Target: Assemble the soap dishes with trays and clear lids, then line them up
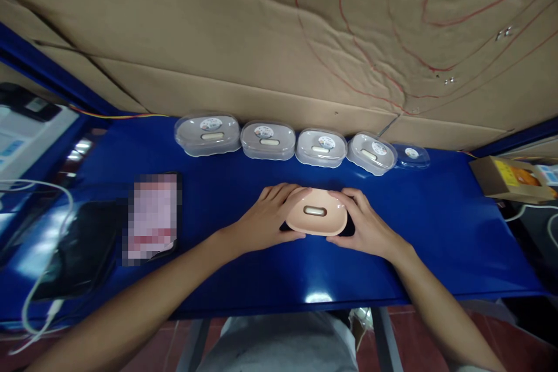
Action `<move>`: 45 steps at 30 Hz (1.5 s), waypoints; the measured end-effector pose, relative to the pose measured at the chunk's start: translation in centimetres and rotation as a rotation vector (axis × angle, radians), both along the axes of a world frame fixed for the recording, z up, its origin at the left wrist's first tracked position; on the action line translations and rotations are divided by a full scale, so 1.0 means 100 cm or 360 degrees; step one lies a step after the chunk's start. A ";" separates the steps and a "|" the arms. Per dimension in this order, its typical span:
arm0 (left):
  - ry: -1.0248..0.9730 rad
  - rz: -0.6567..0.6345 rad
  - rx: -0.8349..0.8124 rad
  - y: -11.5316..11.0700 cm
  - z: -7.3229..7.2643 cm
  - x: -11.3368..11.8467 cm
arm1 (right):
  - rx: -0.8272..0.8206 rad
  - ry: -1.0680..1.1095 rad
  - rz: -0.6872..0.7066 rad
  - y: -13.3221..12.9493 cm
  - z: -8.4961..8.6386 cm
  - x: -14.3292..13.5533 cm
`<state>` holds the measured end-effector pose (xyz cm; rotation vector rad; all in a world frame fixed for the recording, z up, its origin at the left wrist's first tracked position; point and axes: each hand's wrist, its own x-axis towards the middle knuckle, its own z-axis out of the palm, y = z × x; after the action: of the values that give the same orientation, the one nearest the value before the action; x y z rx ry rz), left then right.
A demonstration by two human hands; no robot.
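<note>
A peach-coloured oval dish with a pale capsule-shaped piece in its middle is held between both hands above the blue table. My left hand grips its left side, thumb at the near edge and fingers at the far edge. Around its right side, my right hand is closed in the same way. Behind the hands, several clear-lidded oval containers stand in a row, among them one at the left end and one near the middle. A clear lid lies at the row's right end.
A phone-like object with a blurred screen lies left on the blue table, beside a black item and a white cable. Cardboard forms the back wall. An open cardboard box sits at the right.
</note>
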<state>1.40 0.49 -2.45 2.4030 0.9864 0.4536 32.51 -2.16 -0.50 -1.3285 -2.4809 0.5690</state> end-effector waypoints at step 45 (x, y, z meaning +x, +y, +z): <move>-0.0041 -0.0044 0.0161 0.005 -0.004 -0.006 | 0.0086 -0.0107 0.0162 0.004 -0.013 -0.008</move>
<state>0.85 0.94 -2.88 2.4908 0.9382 0.5349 31.75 -1.80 -1.81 -1.2268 -2.6107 0.4833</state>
